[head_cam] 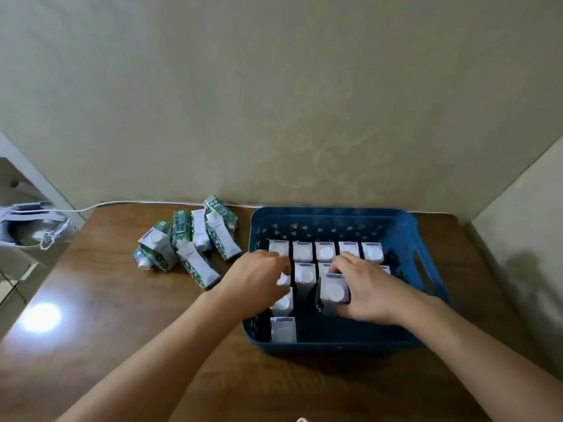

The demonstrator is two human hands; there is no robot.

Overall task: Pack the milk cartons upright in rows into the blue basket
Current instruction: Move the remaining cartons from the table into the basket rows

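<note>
Inside the blue basket (332, 217), a milk carton (333, 290) is being seated upright in the third row, gripped by the right hand (368, 290). Neighbouring cartons are steadied by the left hand (259, 278), fingers curled over them. Next, one must be fetched from the loose pile (189, 242), well to its left.

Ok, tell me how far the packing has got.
Done: a back row of five cartons stands upright in the basket, with more upright in the rows nearer the person. In hand: the right hand grips a carton and sets it into the middle; the left hand rests on cartons at the basket's left side. Left: the pile of loose cartons on the table, and the bare front right of the basket.
</note>
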